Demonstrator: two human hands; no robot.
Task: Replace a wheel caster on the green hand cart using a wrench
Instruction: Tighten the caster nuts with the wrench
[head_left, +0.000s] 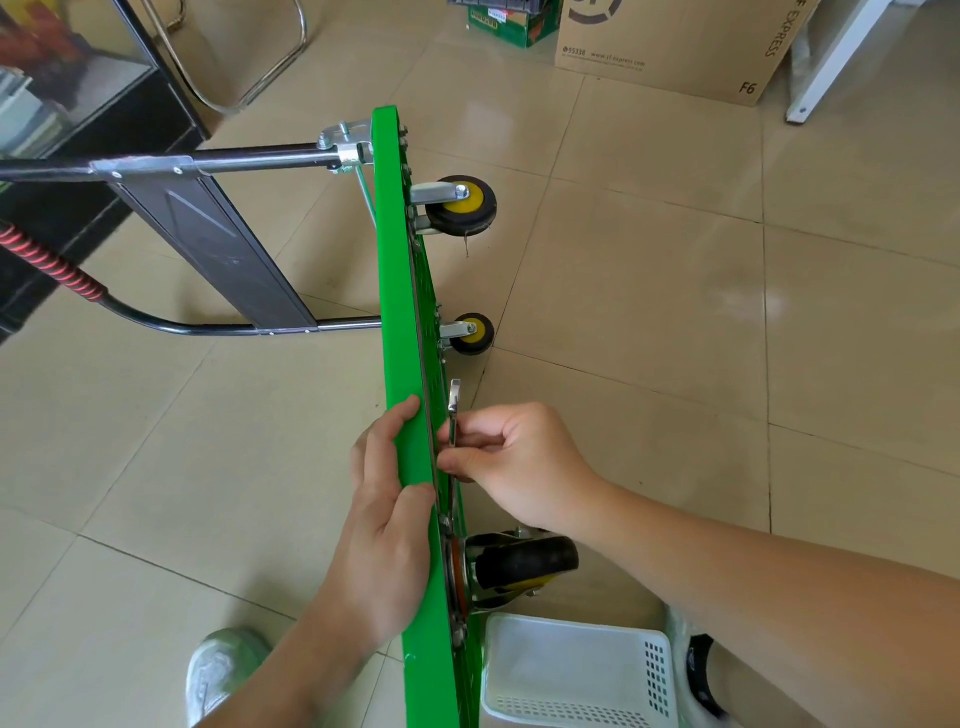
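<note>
The green hand cart (397, 291) stands on its side edge on the tiled floor, underside facing right. My left hand (387, 514) grips its upper edge, thumb and fingers wrapped over the green rim. My right hand (514, 462) pinches a silver wrench (453, 410) held upright against the underside. Just below it sits a black swivel caster (524, 564) with a yellow hub. Two fixed casters, one (465, 207) at the far end and one (471, 334) in the middle, stick out to the right.
The cart's folded handle (156, 166) with a red and black grip lies to the left. A white plastic basket (576, 675) sits by my right leg. A cardboard box (670, 47), a chair leg and a dark cabinet stand at the back.
</note>
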